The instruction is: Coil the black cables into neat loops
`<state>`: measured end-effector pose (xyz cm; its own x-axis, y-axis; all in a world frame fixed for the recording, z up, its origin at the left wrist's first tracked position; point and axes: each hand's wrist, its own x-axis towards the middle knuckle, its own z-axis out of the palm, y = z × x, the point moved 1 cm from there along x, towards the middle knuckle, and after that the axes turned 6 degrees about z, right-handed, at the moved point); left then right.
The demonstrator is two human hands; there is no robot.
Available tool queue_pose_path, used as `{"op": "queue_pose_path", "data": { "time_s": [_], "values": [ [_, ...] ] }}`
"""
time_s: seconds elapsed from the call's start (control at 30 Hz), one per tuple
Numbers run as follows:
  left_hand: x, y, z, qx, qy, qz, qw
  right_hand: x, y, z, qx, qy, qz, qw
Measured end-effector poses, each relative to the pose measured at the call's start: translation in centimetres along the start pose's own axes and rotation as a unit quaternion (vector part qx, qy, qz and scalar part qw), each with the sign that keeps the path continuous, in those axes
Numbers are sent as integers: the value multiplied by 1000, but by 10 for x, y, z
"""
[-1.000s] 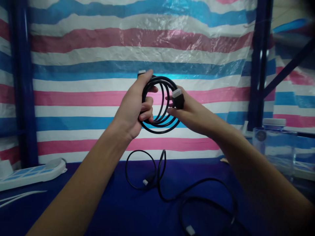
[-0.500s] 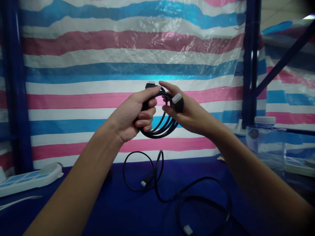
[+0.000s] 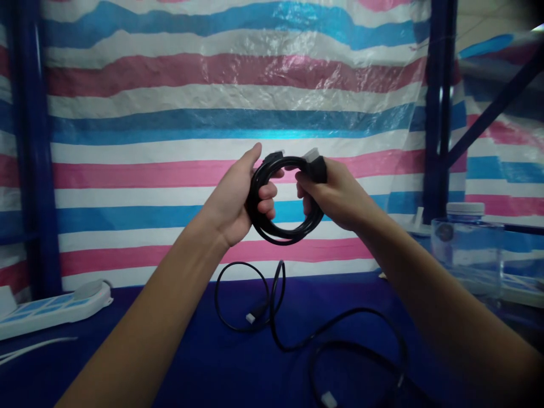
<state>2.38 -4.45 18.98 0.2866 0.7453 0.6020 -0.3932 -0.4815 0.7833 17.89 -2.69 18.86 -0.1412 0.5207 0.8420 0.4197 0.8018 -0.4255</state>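
Observation:
A black cable (image 3: 283, 238) is wound into a round coil, held up in the air between my two hands. My left hand (image 3: 240, 198) wraps its fingers through the coil's left side, with the thumb raised off it. At the right side, my right hand (image 3: 335, 190) is closed round the coil next to a connector with a pale cap (image 3: 312, 154). The cable's other connector (image 3: 273, 157) sits at the upper left of the coil, by my left fingers. Below, a second black cable (image 3: 293, 347) lies loosely looped on the blue tabletop (image 3: 212, 362), its capped plug (image 3: 255, 314) in view.
A white power strip (image 3: 59, 309) is on the left, with thin white cords (image 3: 38, 347) before it. To the right stands a clear plastic bottle (image 3: 465, 249). A striped plastic sheet (image 3: 212, 68) hangs behind, between blue metal posts (image 3: 437, 113).
The coil has turned to face me as a fuller ring. My left thumb has lifted off it, and my right fingers have closed around its right side.

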Motion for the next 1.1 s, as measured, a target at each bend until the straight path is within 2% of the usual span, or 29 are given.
{"op": "queue_pose_path", "data": {
  "time_s": [0.1, 0.2, 0.37, 0.43, 0.5, 0.57, 0.63, 0.67, 0.73, 0.83, 0.97, 1.03, 1.1],
  "values": [
    [-1, 1, 5, -14, 19, 81, 996, 5, 8, 2, 128, 70, 50, 988],
    [-3, 2, 10, -24, -6, 143, 989, 8, 11, 3, 238, 128, 110, 957],
    [-4, -5, 13, -26, -74, 206, 975, 10, 6, 0, 319, 202, 175, 909],
    [-2, -11, 14, -6, -98, 216, 971, 11, 6, -3, 348, 249, 175, 887],
    [0, -17, 16, 15, -113, 220, 969, 11, 8, -3, 356, 268, 162, 880],
    [3, -21, 16, 13, -92, 227, 969, 9, 11, -2, 296, 268, 132, 907],
    [5, -23, 14, 3, -50, 234, 971, 5, 12, 1, 165, 268, 54, 948],
    [5, -23, 12, 8, -35, 239, 970, 2, 13, 4, 91, 267, 3, 959],
    [6, -21, 6, 36, -22, 246, 968, -4, 13, 11, -34, 247, -80, 965],
    [9, -18, -7, 84, -18, 206, 975, -6, 13, 19, -185, 216, -125, 951],
    [12, -21, -17, 133, -34, 110, 984, -5, 16, 23, -380, 136, -153, 902],
    [12, -23, -17, 146, -34, 100, 984, -6, 18, 22, -422, 113, -147, 888],
    [11, -23, -14, 150, -26, 88, 984, -7, 19, 20, -434, 127, -138, 881]
  ]
}}
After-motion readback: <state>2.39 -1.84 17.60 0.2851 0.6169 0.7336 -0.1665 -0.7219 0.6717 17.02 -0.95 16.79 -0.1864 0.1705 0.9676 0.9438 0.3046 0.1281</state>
